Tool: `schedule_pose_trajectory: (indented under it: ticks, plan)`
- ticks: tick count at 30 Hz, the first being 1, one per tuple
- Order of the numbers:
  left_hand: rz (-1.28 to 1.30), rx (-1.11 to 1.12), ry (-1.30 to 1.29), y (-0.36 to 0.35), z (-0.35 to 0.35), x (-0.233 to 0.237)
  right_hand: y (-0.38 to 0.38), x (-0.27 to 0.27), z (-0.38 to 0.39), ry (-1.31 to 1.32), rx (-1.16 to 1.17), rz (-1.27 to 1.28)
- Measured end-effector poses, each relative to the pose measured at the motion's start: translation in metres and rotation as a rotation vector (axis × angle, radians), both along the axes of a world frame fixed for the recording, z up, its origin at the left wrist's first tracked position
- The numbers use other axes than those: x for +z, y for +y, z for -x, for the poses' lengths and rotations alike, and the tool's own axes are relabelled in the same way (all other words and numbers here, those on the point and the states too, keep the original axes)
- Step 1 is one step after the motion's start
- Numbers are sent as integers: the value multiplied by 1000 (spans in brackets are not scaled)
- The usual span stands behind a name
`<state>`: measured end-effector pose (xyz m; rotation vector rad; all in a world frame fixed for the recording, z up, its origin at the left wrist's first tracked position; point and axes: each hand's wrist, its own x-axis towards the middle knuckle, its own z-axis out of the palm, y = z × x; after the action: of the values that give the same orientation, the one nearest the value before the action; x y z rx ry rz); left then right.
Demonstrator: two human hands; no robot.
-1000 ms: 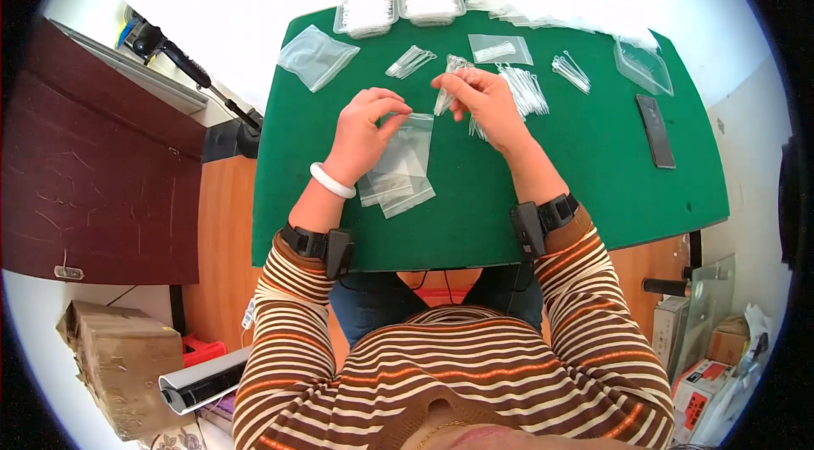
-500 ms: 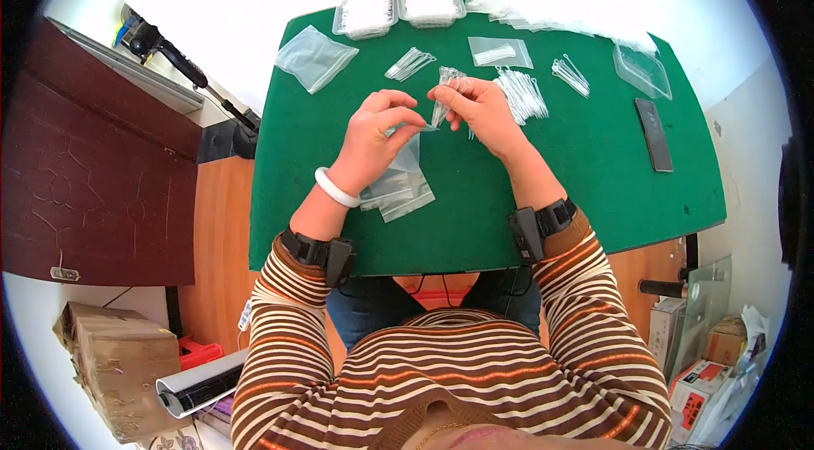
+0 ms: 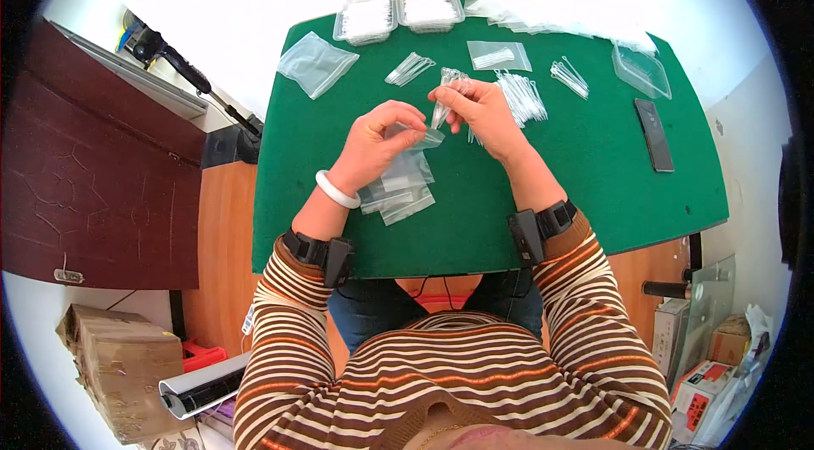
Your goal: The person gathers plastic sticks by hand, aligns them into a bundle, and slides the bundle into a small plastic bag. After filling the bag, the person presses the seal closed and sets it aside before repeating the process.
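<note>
My right hand (image 3: 482, 113) pinches a small bundle of thin, pale sticks with looped ends (image 3: 450, 77), held upright. Close by on the left, my left hand (image 3: 378, 143) has thumb and forefinger pressed together on a small clear plastic bag (image 3: 432, 139), whose mouth lies at the lower ends of the bundle. Under the left hand, more clear zip bags (image 3: 407, 202) overlap on the green tabletop. Just beyond my right hand lies a larger heap of the white looped sticks (image 3: 523, 97).
Smaller stick bundles lie left (image 3: 410, 69) and right (image 3: 570, 79). A filled bag (image 3: 498, 55) is behind the heap. Two filled plastic tubs (image 3: 366, 19) stand at the back. Also around are a large clear bag (image 3: 317, 65), a clear tray (image 3: 642, 73) and a phone (image 3: 653, 135).
My left hand has shifted slightly down, and more of the small bag shows beside its fingers. The right hand stays nearly in place with the bundle.
</note>
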<state>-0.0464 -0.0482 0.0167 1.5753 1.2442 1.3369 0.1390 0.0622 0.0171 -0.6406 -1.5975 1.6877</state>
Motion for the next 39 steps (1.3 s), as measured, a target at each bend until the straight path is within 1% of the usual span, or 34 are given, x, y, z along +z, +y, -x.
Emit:
schedule_pose_trajectory:
  ticks: [7, 11, 15, 17, 20, 22, 26, 29, 31, 34, 39]
  plan:
    - [-108, 5, 68, -1, 0, 4, -1, 0, 1, -49, 41, -34]
    - [-68, -22, 1, -1, 1, 2, -1, -1, 2, -49, 29, -40]
    - [-110, -44, -15, -2, 1, 4, 0, -1, 1, -55, 17, -42]
    - [-106, -31, 46, -1, 3, 2, 0, 1, 0, -62, 18, -43]
    - [-113, -15, 117, -2, 2, 1, -2, 8, -2, 44, -43, 40]
    - [-135, -1, 201, -2, 1, 3, -4, 8, -1, 47, -39, 39]
    - [-177, -9, 251, -1, -1, 3, -6, 7, -2, 36, -27, 22]
    - [-187, 20, 263, 0, -1, 2, -3, 7, 1, 5, 33, -22]
    - [-198, 62, 274, -2, 1, 1, -2, 8, -1, -71, -17, -56]
    - [-213, 19, 257, 1, 1, -1, -6, 7, 3, -30, 3, -32]
    - [-221, 55, 246, 1, 0, -2, -5, 6, 2, -16, 14, -1]
